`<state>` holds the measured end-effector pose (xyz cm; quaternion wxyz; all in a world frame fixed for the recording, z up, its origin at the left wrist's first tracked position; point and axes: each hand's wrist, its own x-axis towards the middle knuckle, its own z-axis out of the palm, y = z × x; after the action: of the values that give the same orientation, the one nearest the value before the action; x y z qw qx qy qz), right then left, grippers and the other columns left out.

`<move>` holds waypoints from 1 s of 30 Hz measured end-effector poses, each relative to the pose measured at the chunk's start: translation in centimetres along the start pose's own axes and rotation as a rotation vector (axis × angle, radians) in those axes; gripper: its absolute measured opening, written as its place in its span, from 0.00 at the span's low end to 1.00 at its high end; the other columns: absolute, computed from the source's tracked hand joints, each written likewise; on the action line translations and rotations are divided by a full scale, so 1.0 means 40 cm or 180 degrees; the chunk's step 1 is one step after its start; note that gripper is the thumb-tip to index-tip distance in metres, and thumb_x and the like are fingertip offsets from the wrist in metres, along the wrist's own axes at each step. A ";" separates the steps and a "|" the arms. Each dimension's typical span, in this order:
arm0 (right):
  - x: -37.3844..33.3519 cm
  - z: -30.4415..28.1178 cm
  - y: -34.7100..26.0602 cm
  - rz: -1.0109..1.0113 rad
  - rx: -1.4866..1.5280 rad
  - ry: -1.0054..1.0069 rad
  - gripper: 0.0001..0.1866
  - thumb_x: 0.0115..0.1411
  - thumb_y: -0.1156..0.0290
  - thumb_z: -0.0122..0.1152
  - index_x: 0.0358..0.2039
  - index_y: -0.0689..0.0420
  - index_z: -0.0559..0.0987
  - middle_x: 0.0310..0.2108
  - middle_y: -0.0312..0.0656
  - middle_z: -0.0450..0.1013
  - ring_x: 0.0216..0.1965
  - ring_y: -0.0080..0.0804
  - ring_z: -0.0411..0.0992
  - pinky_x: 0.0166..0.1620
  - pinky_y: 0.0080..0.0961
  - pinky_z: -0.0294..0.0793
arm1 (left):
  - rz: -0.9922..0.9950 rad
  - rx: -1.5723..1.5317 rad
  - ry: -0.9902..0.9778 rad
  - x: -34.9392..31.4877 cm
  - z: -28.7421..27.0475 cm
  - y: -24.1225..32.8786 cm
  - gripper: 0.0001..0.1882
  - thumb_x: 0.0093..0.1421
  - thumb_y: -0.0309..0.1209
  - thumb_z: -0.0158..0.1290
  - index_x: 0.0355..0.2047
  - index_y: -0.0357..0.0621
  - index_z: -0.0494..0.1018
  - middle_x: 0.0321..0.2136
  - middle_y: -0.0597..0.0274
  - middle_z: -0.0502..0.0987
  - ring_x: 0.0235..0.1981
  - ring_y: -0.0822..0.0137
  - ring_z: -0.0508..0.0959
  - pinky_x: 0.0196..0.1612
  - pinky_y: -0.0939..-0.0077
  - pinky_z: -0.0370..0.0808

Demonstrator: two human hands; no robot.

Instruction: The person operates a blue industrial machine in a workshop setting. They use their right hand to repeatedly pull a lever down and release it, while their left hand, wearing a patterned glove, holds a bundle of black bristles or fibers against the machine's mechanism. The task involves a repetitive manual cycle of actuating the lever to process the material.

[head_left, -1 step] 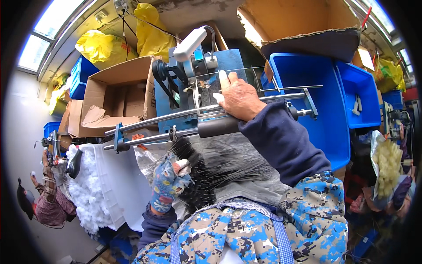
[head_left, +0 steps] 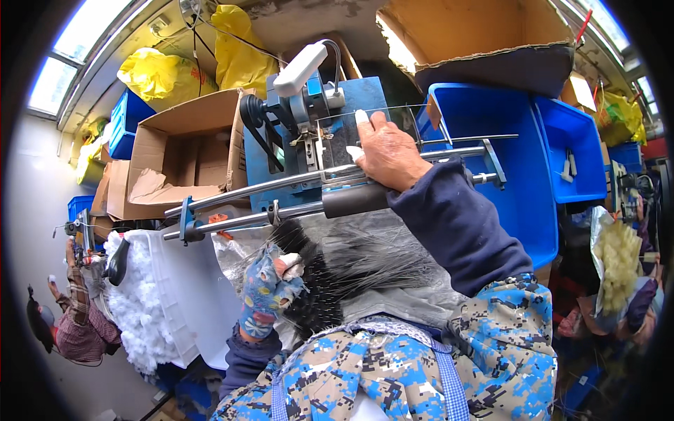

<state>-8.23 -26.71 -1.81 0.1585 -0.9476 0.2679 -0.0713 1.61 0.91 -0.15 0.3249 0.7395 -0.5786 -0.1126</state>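
My right hand [head_left: 394, 156], with white wrapping on its fingertips, grips the sliding carriage [head_left: 356, 199] on two steel rails [head_left: 246, 219]. Its index finger reaches forward beside a thin rod. Behind the carriage stands a blue machine [head_left: 366, 92] with a black belt wheel and a white boxy head. Lower left, my left hand [head_left: 269, 286] wears a patterned blue cloth covering. Its fingers are curled closed next to dark bristles [head_left: 309, 298]; whatever they hold is too small to make out. Long grey bristles [head_left: 375, 259] lie spread on a silvery sheet [head_left: 428, 298] before me.
A cardboard box [head_left: 184, 154] stands left of the machine. Blue bins [head_left: 540, 242] are at the right, below a larger carton [head_left: 491, 67]. White fluffy fibre [head_left: 137, 302] fills a white tub [head_left: 172, 309] at left. Another person [head_left: 84, 319] works at far left.
My right hand and the carriage have slid slightly to the right along the rails. My left hand stays in place by the bristles.
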 end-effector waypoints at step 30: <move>-0.292 -0.145 -0.059 -0.1245 0.0972 -0.0005 0.23 0.39 0.81 0.60 0.40 0.61 0.73 0.35 0.45 0.69 0.35 0.42 0.67 0.42 0.34 0.64 | -0.1609 -0.2781 0.0199 -0.013 0.027 0.058 0.10 0.56 0.25 0.51 0.40 0.40 0.73 0.28 0.58 0.75 0.28 0.69 0.77 0.29 0.79 0.73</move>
<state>-18.25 -20.16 3.86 0.2833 -0.9466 0.0655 -0.1397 -0.93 0.73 0.33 0.5837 0.6545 -0.2703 -0.3972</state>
